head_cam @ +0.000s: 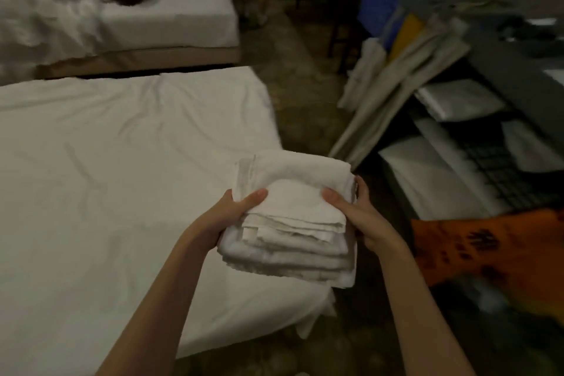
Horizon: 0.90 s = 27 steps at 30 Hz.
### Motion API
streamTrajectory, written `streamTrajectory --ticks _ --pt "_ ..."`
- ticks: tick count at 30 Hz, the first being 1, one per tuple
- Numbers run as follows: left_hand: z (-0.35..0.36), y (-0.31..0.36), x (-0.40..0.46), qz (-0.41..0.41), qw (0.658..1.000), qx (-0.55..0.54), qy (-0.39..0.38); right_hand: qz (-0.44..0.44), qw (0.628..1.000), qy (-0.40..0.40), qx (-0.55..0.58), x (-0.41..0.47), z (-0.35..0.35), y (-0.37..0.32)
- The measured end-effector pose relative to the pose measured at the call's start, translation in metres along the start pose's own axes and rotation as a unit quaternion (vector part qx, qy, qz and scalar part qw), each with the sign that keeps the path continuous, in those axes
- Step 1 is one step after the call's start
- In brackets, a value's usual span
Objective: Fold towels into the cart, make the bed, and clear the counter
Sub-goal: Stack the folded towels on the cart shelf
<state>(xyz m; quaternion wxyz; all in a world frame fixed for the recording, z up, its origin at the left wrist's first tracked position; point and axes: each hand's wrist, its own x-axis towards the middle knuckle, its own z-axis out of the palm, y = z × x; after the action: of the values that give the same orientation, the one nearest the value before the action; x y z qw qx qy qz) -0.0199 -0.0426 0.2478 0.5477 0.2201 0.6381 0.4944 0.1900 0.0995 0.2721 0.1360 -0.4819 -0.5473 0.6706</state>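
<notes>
left hand & right hand clamp the folded towel stack from both sides, thumbs on top, held over the bed corner. keep it level w/ even squeeze (layers look loose) while swinging to the cart shelf.

Hotel guest room, two white-sheeted beds, housekeeping cart stocked with folded linens

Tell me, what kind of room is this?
Probably a hotel room being cleaned: two beds with white sheets, a housekeeping cart stacked with linens, and both hands holding folded white towels.
</notes>
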Motion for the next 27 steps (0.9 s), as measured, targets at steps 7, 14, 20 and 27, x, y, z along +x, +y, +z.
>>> streamTrajectory --ticks 7,14,20,27 --pt "0.151 0.047 0.090 -0.013 0.992 0.042 -0.120 -0.002 0.991 0.121 0.063 -0.007 -0.157 -0.001" --pt "0.255 0.086 0.179 -0.028 0.968 0.104 -0.226 -0.025 0.960 0.234 0.148 0.006 -0.251 0.015" --pt "0.326 0.112 0.238 -0.074 0.954 0.139 -0.255 -0.011 0.943 0.282 0.178 0.028 -0.312 0.015" --pt "0.401 0.137 0.320 -0.086 0.951 0.176 -0.237 0.006 0.941 0.289 0.179 0.089 -0.397 0.012"
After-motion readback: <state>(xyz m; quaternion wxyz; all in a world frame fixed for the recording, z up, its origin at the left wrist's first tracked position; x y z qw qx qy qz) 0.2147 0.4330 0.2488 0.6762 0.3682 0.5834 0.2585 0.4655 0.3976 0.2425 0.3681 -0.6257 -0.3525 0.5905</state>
